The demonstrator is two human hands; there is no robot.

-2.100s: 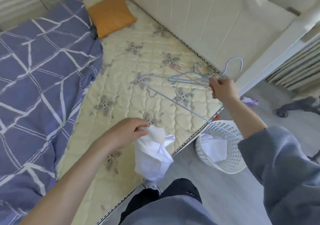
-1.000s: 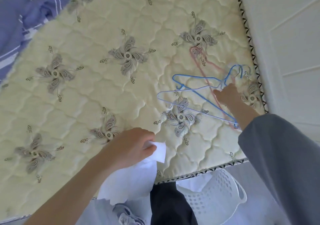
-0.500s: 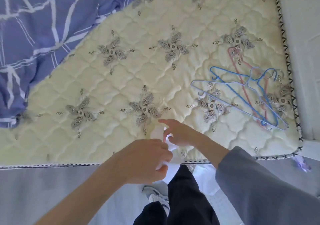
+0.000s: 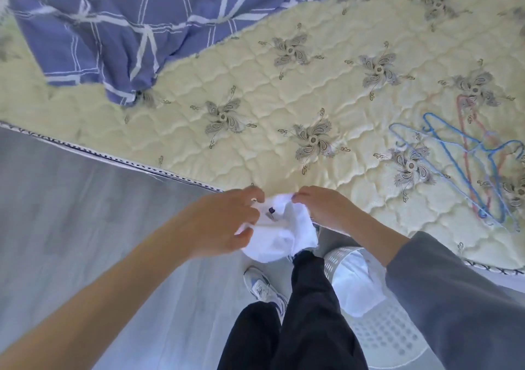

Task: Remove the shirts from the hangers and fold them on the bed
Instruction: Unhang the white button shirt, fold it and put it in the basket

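Spreading across the upper frame, the quilted cream bed carries a blue checked blanket at 11 o'clock and wire hangers at 3 o'clock. Grey floor lies at 8 o'clock, a white basket at 5 o'clock. The white shirt hangs bunched at centre, by the bed's edge; the left hand and right hand each pinch its top with curled fingers. A second ago the right hand was at the hangers.
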